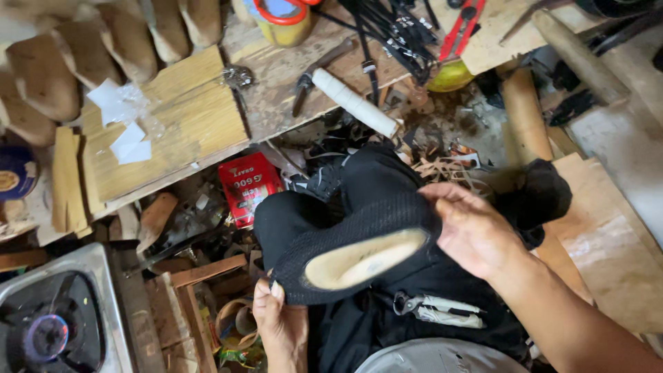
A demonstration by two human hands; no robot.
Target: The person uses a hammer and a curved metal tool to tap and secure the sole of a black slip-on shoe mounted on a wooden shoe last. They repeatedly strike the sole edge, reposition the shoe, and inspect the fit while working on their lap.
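The person is holding a black mesh shoe upper (359,235), stretched over a pale form whose bottom (366,259) is facing up, above the lap. The left hand (280,321) is gripping the end nearest the body from below, fingers curled over the edge of the mesh. The right hand (473,231) is closed on the far end, thumb on top and fingers wrapped under, so the shoe is spanning the gap between the two hands. By the look of it, the step in hand is pulling the mesh edge snug around the pale bottom; the next move would call for an even tug along the rim without letting the fabric slip out of either grip.

Just below the right hand, a pair of pliers with pale handles (435,309) is lying on the dark cloth over the lap. Beyond the left hand, a red tin (248,188) is sitting among leather scraps and offcuts on the floor. Further out from both hands, a worn wooden table (207,124) is carrying white paper scraps (124,131), a white-handled hammer (345,100), a tangle of black straps (394,31) and a yellow pot (283,24). A row of wooden shoe forms (103,52) is standing past the table's left side. Down to the left of the left hand, a gas stove (55,324) is burning with a small blue flame. The room is looking like a cramped, cluttered workshop.
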